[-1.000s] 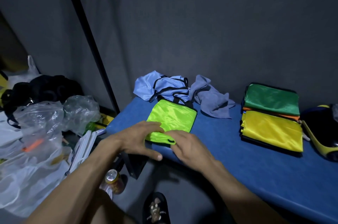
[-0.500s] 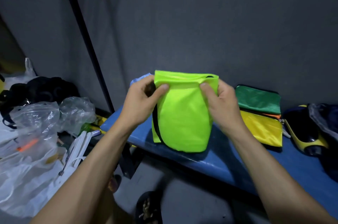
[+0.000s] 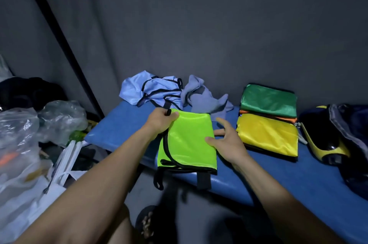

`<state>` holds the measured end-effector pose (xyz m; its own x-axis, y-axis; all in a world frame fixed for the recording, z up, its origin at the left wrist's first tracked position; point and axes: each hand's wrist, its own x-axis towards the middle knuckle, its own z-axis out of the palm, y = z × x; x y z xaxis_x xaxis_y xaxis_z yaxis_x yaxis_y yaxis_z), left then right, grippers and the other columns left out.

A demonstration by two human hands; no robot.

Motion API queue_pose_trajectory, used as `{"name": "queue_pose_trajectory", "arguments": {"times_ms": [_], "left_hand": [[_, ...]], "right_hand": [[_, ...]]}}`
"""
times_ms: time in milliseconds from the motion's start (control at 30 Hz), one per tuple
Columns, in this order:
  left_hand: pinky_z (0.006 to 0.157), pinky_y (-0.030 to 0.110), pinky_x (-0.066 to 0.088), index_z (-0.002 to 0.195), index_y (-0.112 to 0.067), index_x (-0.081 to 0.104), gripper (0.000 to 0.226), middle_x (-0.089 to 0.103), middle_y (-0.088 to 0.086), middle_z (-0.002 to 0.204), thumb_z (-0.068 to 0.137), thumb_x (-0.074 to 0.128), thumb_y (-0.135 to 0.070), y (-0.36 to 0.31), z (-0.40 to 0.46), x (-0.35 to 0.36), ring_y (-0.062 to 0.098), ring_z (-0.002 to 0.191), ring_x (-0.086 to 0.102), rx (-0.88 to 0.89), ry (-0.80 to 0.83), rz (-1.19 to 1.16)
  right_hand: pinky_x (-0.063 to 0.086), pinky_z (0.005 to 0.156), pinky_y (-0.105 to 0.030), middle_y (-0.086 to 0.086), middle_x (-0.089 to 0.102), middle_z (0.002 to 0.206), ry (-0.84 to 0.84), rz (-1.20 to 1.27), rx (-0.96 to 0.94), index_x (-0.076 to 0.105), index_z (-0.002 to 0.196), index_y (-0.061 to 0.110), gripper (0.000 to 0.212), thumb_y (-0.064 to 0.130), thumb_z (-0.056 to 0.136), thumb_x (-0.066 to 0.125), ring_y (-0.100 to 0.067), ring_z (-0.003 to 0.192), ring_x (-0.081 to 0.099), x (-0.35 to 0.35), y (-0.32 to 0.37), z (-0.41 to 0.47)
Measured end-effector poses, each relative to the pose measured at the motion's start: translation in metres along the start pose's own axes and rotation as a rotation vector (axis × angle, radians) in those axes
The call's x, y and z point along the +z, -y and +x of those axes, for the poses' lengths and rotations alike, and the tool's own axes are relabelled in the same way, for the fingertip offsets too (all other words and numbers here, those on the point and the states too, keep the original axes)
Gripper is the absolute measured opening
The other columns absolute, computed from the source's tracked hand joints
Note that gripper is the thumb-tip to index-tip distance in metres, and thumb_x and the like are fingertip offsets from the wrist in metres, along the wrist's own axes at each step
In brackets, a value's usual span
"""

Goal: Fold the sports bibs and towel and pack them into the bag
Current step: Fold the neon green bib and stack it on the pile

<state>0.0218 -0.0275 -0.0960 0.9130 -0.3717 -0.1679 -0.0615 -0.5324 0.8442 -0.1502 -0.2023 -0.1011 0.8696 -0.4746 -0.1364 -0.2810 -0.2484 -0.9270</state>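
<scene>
At the near edge of the blue bench (image 3: 123, 130), the neon-green bib (image 3: 189, 140) lies folded, its far-left corner gripped by the left hand (image 3: 159, 122) while the right hand (image 3: 227, 140) rests open-fingered against its right edge.

Cramped, dim private corner, likely a storage or changing nook in a home. Plain grey walls met at a corner; a black metal pole (image 3: 65, 44) ran slantwise up the left wall. A blue padded vinyl tabletop (image 3: 278, 180) stood against the wall, carrying loose sports kit: a stack of folded mesh bibs, green over orange and yellow (image 3: 267, 118), and a dark blue and yellow bag (image 3: 326, 134). Household clutter piled left: clear crumpled plastic bags (image 3: 25, 130), a heap of black fabric (image 3: 33, 92). Bare grey floor below; a dark sandal (image 3: 147, 221) rested there.
</scene>
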Motion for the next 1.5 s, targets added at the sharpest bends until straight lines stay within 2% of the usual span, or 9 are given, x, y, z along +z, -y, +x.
{"name": "queue_pose_trajectory", "arguments": {"times_ms": [133, 233, 333, 433, 533, 700, 1000, 1200, 1500], "left_hand": [[0.064, 0.035, 0.042, 0.081, -0.01, 0.057, 0.042, 0.059, 0.002, 0.075, 0.089, 0.072, -0.049, -0.007, 0.004, -0.015, 0.022, 0.072, 0.056, 0.127, -0.014, 0.338], [0.079, 0.038, 0.053, 0.093, -0.02, 0.061, 0.035, 0.067, -0.001, 0.092, 0.085, 0.074, -0.051, 0.0, 0.003, -0.022, 0.022, 0.087, 0.063, 0.155, -0.071, 0.432], [0.072, 0.036, 0.052, 0.078, -0.026, 0.057, 0.028, 0.066, -0.003, 0.083, 0.086, 0.074, -0.047, 0.006, 0.002, -0.022, 0.024, 0.083, 0.064, 0.175, -0.12, 0.473], [0.07, 0.036, 0.049, 0.074, -0.025, 0.057, 0.026, 0.065, 0.0, 0.079, 0.093, 0.07, -0.038, 0.005, 0.002, -0.017, 0.026, 0.079, 0.061, 0.224, -0.12, 0.417], [0.061, 0.035, 0.04, 0.077, -0.008, 0.061, 0.033, 0.061, 0.006, 0.071, 0.099, 0.062, -0.034, -0.002, 0.005, -0.011, 0.023, 0.067, 0.053, 0.255, -0.13, 0.326], [0.057, 0.037, 0.029, 0.081, 0.002, 0.061, 0.039, 0.056, 0.01, 0.069, 0.103, 0.056, -0.03, -0.004, 0.016, 0.001, 0.027, 0.067, 0.049, 0.207, -0.17, 0.345], [0.069, 0.032, 0.044, 0.108, -0.008, 0.067, 0.03, 0.068, 0.008, 0.096, 0.102, 0.057, -0.035, -0.01, 0.016, -0.005, 0.028, 0.088, 0.062, 0.135, -0.079, 0.347], [0.066, 0.032, 0.055, 0.146, -0.02, 0.038, 0.073, 0.067, 0.005, 0.097, 0.089, 0.074, -0.046, -0.024, -0.041, -0.027, 0.021, 0.078, 0.067, 0.006, 0.229, 0.386], [0.089, 0.039, 0.048, 0.136, -0.013, 0.051, 0.041, 0.064, 0.017, 0.125, 0.097, 0.059, -0.025, -0.018, -0.061, -0.015, 0.037, 0.115, 0.059, 0.149, 0.096, 0.673]], "right_hand": [[0.054, 0.063, -0.018, 0.009, 0.066, 0.1, 0.032, -0.106, -0.099, 0.048, 0.143, 0.025, 0.063, 0.013, 0.089, 0.076, -0.009, 0.083, 0.07, 0.002, 0.002, 0.003], [0.052, 0.093, -0.031, -0.003, 0.059, 0.127, 0.084, -0.284, -0.162, 0.039, 0.152, 0.023, 0.075, 0.028, 0.087, 0.078, -0.023, 0.115, 0.063, 0.003, 0.0, 0.001], [0.035, 0.107, -0.027, -0.003, 0.033, 0.148, 0.153, -0.516, -0.212, 0.026, 0.159, 0.023, 0.085, 0.046, 0.091, 0.07, -0.02, 0.136, 0.038, 0.007, 0.007, -0.007], [0.027, 0.116, -0.044, 0.001, 0.006, 0.166, 0.149, -0.861, -0.332, 0.022, 0.159, 0.033, 0.083, 0.074, 0.09, 0.044, -0.028, 0.147, 0.018, 0.013, 0.017, -0.013], [0.009, 0.123, -0.05, 0.003, -0.004, 0.17, 0.251, -0.882, -0.406, 0.021, 0.159, 0.038, 0.101, 0.093, 0.076, -0.001, -0.024, 0.154, 0.0, 0.017, 0.023, -0.019], [-0.002, 0.126, -0.05, 0.007, -0.002, 0.17, 0.377, -0.916, -0.546, 0.013, 0.161, 0.038, 0.085, 0.083, 0.089, 0.017, -0.02, 0.156, -0.006, 0.012, 0.015, -0.029], [0.032, 0.118, -0.053, -0.003, 0.041, 0.159, 0.325, -1.055, -0.741, 0.042, 0.152, 0.024, 0.054, 0.045, 0.104, 0.028, -0.03, 0.145, 0.039, 0.02, -0.004, -0.043], [0.015, 0.125, -0.049, 0.005, 0.028, 0.166, 0.354, -1.027, -0.665, 0.027, 0.159, 0.031, 0.065, 0.052, 0.101, 0.005, -0.027, 0.152, 0.023, 0.023, 0.0, -0.046], [0.013, 0.124, -0.051, 0.005, 0.02, 0.167, 0.37, -0.956, -0.642, 0.012, 0.162, 0.037, 0.074, 0.069, 0.096, 0.001, -0.024, 0.152, 0.019, 0.019, 0.001, -0.055]]}}
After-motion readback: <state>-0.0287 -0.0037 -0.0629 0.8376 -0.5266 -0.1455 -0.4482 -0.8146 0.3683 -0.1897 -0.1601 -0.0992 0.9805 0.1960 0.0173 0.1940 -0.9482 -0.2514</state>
